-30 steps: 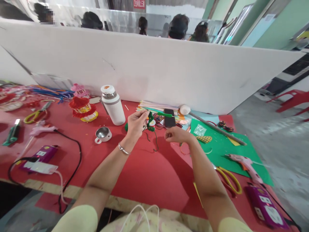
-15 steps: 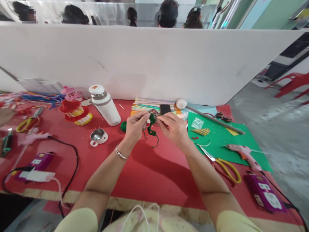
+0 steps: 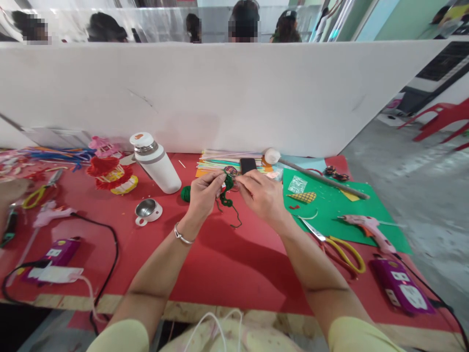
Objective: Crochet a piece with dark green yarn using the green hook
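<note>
Above the red tabletop, my left hand (image 3: 204,194) pinches a small dark green piece of yarn work (image 3: 227,184) between thumb and fingers. A loose yarn tail (image 3: 236,218) hangs from it towards the table. Close to its right side is my right hand (image 3: 264,195), fingers pinched together; whatever lies between the fingertips is too small to make out. A ball of green yarn (image 3: 185,194) rests just left of my left hand, partly hidden by it. Behind my hands are a black phone (image 3: 248,165) and a bundle of pale pipe cleaners (image 3: 220,157).
Left of my hands stand a white flask (image 3: 157,164), a steel-lined cup (image 3: 148,210) and a red-and-yellow craft piece (image 3: 112,175). To the right are yellow-handled scissors (image 3: 342,252), a pink glue gun (image 3: 370,227) and a purple power strip (image 3: 401,286). Another person's hand (image 3: 12,190) is far left.
The view has shifted slightly. My hands stay close together at the green yarn work, with the right fingers turned a little; the grip looks the same.
</note>
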A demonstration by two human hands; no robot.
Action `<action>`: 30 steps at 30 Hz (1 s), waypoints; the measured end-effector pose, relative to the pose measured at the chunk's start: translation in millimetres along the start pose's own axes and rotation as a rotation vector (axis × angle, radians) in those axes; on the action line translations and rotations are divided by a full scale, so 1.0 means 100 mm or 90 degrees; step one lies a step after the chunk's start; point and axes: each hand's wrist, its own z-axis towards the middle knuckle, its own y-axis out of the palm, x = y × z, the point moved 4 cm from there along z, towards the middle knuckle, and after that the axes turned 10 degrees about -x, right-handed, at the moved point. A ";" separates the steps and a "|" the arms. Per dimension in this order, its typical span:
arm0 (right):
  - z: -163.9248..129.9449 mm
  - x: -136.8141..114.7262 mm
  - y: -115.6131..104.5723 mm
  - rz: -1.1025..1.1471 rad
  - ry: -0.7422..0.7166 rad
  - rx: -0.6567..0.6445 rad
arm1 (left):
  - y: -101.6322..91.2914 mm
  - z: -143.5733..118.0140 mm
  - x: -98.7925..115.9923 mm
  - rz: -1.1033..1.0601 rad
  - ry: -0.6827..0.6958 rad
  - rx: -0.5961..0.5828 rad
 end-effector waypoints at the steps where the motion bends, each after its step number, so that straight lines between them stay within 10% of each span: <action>1: 0.00 0.00 -0.01 -0.013 0.000 0.001 | 0.00 0.00 0.00 0.001 0.001 0.001; 30: -0.03 -0.01 -0.02 -0.063 -0.009 0.009 | 0.03 -0.03 0.00 0.020 0.003 -0.006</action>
